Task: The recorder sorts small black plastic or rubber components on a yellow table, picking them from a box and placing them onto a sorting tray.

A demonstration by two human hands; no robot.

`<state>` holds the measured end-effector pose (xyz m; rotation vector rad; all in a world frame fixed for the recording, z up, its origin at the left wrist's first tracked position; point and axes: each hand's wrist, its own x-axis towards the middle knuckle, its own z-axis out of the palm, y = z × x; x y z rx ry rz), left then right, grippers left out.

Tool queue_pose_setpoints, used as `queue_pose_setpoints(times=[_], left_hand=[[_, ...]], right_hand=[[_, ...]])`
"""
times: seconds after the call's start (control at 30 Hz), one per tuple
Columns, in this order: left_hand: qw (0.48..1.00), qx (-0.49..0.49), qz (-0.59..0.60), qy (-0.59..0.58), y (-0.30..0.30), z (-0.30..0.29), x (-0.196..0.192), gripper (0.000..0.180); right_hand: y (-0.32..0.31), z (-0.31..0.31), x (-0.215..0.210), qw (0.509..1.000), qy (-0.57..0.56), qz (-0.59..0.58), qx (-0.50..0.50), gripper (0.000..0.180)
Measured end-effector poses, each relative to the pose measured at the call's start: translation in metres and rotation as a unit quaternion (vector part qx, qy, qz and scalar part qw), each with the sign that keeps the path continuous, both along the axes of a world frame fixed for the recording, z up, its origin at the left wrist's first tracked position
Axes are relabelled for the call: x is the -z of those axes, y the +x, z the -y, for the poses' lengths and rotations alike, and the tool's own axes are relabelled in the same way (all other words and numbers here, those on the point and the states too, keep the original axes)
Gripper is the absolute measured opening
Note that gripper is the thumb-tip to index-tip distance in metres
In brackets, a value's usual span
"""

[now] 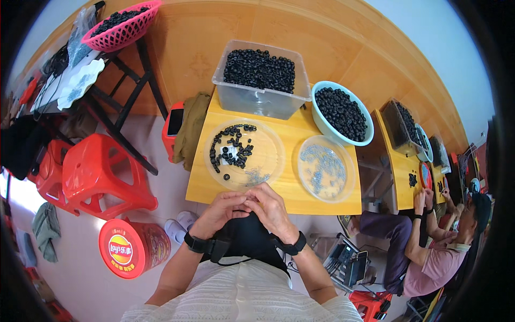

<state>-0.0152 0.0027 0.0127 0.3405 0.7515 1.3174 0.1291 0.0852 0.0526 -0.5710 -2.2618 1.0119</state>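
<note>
My left hand [222, 211] and my right hand [272, 208] meet at the near edge of the yellow table [279, 208]. The fingers of both are pinched together; whatever lies between the fingertips is too small to make out. Just beyond them sits a round clear tray [272, 144] with small black ring-shaped parts [234, 156] and a little heap of thin silvery metal pieces [256, 176]. To the right, a second round tray [304, 186] holds more silvery pieces [324, 167] spread over its bottom.
A clear plastic box [257, 101] and a pale blue bowl [317, 114], both full of black parts, stand at the back. Red stools [102, 166] and a red tub [126, 249] are on my left. A co-worker [437, 257] sits at another table on the right.
</note>
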Motion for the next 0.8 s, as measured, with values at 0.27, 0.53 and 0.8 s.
queue_pose_setpoints(times=[0.27, 0.53, 0.8], left_hand=[[0.999, 0.007, -0.046, -0.020, 0.007, -0.004, 0.003, 0.022], [1.000, -0.002, -0.018, -0.012, 0.012, -0.004, -0.005, 0.025], [0.994, -0.088, 0.035, -0.050, 0.034, -0.015, -0.010, 0.054]], right_hand=[[0.010, 0.003, -0.006, 1.000, -0.023, -0.010, 0.004, 0.016], [0.012, 0.006, -0.004, 0.997, 0.071, 0.006, 0.040, 0.018], [-0.004, 0.020, 0.004, 0.998, 0.045, -0.043, 0.032, 0.019]])
